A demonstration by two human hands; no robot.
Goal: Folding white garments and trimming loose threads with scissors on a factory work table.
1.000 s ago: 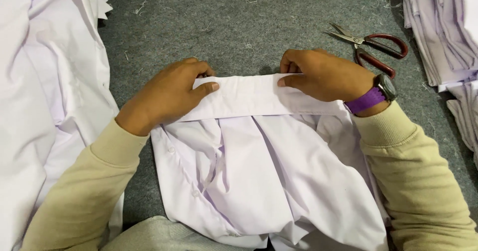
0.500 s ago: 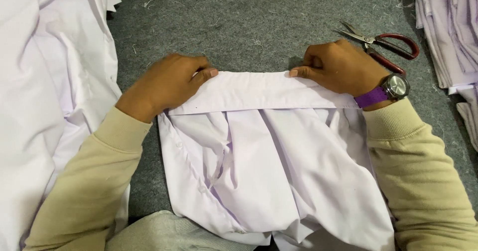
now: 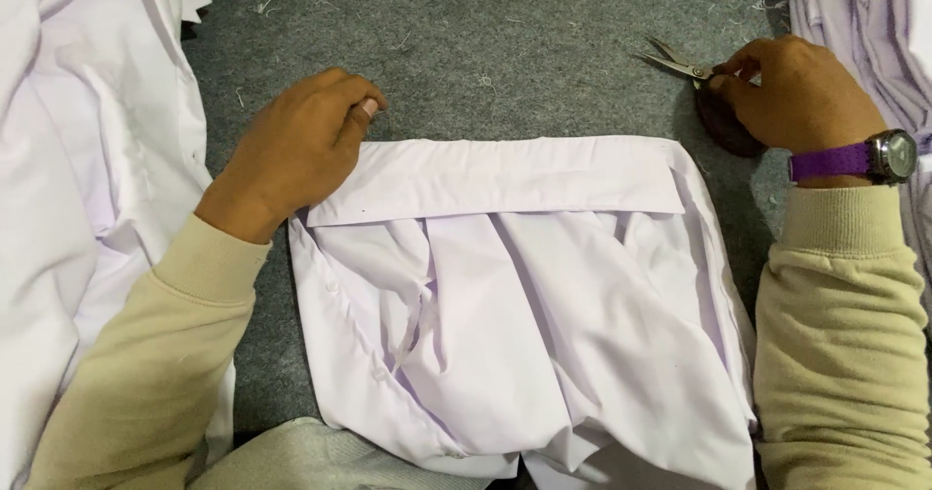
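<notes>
My left hand (image 3: 296,150) pressing the folded pale lilac cotton shirt (image 3: 524,305) at centre frame, fingers curled on its collar band, my right hand (image 3: 801,97) upper right, fingers closed around dark-handled steel scissors (image 3: 694,77) on grey felt tabletop (image 3: 505,53)

Looks like a garment workshop, a sewing or finishing room. Grey felt-covered worktop (image 3: 544,53), strewn with short thread clippings and lint. Heaps of identical pale lilac-white cotton shirts at the left (image 3: 78,160) and stacked at the right edge (image 3: 864,14). One more such folded shirt (image 3: 524,296) spread flat in the middle. Steel tailor's scissors with dark red handles (image 3: 694,77) lying near the far right corner.
</notes>
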